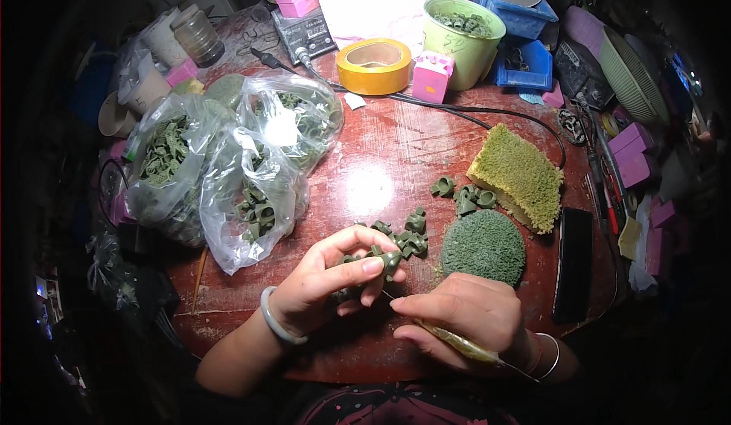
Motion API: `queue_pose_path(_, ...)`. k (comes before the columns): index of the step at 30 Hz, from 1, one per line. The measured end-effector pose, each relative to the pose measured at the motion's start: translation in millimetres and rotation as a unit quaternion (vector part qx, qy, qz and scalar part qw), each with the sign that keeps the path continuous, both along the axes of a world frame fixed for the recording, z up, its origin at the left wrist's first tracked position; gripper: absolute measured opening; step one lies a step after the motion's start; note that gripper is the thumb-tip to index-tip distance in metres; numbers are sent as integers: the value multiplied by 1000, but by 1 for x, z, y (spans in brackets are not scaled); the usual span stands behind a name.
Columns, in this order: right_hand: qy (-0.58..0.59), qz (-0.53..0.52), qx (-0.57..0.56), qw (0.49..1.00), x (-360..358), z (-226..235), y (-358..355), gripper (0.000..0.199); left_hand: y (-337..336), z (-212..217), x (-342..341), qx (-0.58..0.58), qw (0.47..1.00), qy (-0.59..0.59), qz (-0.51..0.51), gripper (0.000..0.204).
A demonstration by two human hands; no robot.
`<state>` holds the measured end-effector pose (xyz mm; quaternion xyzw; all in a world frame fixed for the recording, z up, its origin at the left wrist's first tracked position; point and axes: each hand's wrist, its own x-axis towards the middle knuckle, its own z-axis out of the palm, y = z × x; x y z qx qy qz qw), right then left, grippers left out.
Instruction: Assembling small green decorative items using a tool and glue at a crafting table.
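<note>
My left hand (333,275), with a pale bangle at its wrist, pinches a small dark green ring (391,260) that looks like wax. More green pieces lie in its curled fingers, partly hidden. My right hand (466,320) grips a thin pick-like tool (466,344) with a yellowish wrapped handle. Its fine tip points toward the left hand's fingers; whether it touches the ring I cannot tell. Just beyond the left hand lies a small pile of green rings (412,236). Several more rings (474,199) lie beside a round green scouring pad (483,248), close above the right hand.
Clear plastic bags of green pieces (259,189) stand at left on the red table (373,147). A yellow-green sponge (519,179) and a black oblong (572,265) lie at right. Toward the back are a yellow tape roll (373,81), a green bucket (474,63), a control box (304,35) and cables.
</note>
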<state>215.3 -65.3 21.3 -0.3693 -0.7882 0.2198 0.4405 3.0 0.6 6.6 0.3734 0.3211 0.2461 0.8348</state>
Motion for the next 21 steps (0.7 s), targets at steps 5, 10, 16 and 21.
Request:
queue_pose_path(5, 1, 1, 4, 1000, 0, -1, 0, 30, 0, -1, 0, -2, 1000, -3, 1, 30)
queue_pose_path(10, 1, 3, 8, 1000, 0, -1, 1, 29, 2, -5, -4, -15, 999, -41, -14, 26)
queue_pose_path(16, 1, 2, 5, 1000, 0, 0, 1, 28, 2, -4, -4, -20, 999, -36, -12, 26)
queue_pose_path(21, 0, 5, 6, 1000, 1, 0, 1, 28, 2, -6, -4, -20, 999, -46, -6, 26)
